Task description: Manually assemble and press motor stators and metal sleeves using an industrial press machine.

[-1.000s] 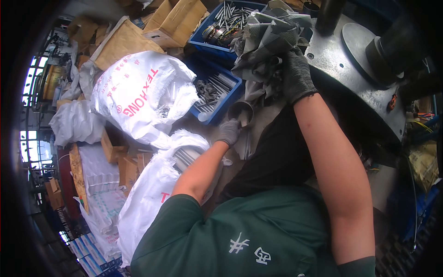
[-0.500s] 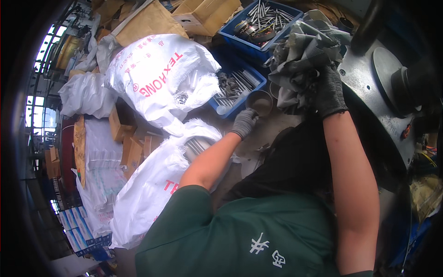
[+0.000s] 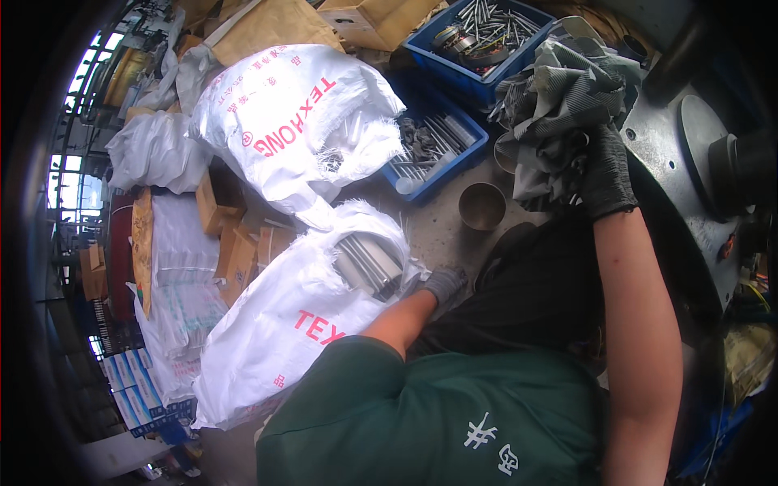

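Observation:
My right hand, in a dark work glove, grips a crumpled grey striped cloth at the upper right. My left hand, in a grey glove, is low beside my dark trouser leg, next to the open mouth of a white woven sack. Its fingers are partly hidden, and I cannot see anything in them. Long grey metal pieces show inside that sack. A round, open metal cup stands on the floor between my hands, apart from both.
Blue bins with metal rods stand ahead: a nearer bin and a farther bin. Another white sack bulges at the upper left. Cardboard boxes lie behind. A metal machine plate with a round disc is at the right.
My left hand has let go of the metal cup and drawn back toward my leg. My right hand still holds the cloth. The view has shifted slightly.

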A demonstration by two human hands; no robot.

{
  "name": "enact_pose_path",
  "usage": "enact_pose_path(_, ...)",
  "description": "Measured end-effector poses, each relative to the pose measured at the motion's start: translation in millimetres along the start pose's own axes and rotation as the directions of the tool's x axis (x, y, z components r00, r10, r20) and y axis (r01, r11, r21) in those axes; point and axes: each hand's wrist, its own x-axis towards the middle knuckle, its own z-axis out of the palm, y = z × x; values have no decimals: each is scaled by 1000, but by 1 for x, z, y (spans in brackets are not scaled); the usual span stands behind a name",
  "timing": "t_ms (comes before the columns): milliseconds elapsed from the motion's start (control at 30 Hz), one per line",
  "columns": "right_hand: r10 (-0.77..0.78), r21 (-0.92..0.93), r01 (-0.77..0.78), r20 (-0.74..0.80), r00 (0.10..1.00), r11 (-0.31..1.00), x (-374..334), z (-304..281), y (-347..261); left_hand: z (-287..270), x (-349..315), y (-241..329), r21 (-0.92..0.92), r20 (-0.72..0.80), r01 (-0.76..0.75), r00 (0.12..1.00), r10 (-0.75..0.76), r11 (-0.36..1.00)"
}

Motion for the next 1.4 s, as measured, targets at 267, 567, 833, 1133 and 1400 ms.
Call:
enact_pose_path(267, 3, -95, -4, -11, 1000, 995, 1, -27, -8, -62, 88, -2, -654, 11, 378, 871, -492, 655)
enact_pose_path(567, 34, -82, -35, -8, 999, 996, -1, -30, -7, -206, 44, -27, -608, -264, 8, 941, -212, 794)
enact_pose_path(833, -19, 80, 20, -20, 1000, 997, -2, -13, -6, -272, -119, -25, 233, 160, -21, 987, -17, 972)
enact_pose_path(1133, -101, 113, 98, 18, 995, 989, -11, -10, -14, -321, -91, -60, 75, -64, 37, 997, -32, 997)
enact_pose_path(1400, -153, -19, 154, 50, 987, 988, -14, -6, -14, -256, -8, -82, -592, -196, -167, 979, 60, 789)
